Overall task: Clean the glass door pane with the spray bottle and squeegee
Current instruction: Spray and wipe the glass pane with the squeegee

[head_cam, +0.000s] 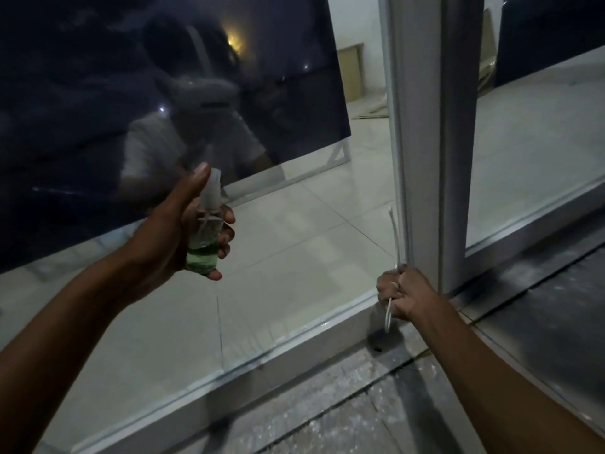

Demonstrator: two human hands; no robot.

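Observation:
My left hand (183, 231) grips a small clear spray bottle (204, 239) with green liquid in its lower part, held upright in front of the glass door pane (294, 231). The nozzle cap points toward the glass. My right hand (404, 294) is closed in a fist around a thin white squeegee (394, 234), seen edge-on. Its blade rises along the pane's right edge beside the white door frame (435, 158), and its lower end sticks out below my fist.
A white bottom rail (262, 365) runs diagonally under the pane. A dusty grey floor (360, 404) lies in front of it. A second pane (540, 142) stands to the right of the frame. Tiled floor and cardboard boxes (352, 70) show through the glass.

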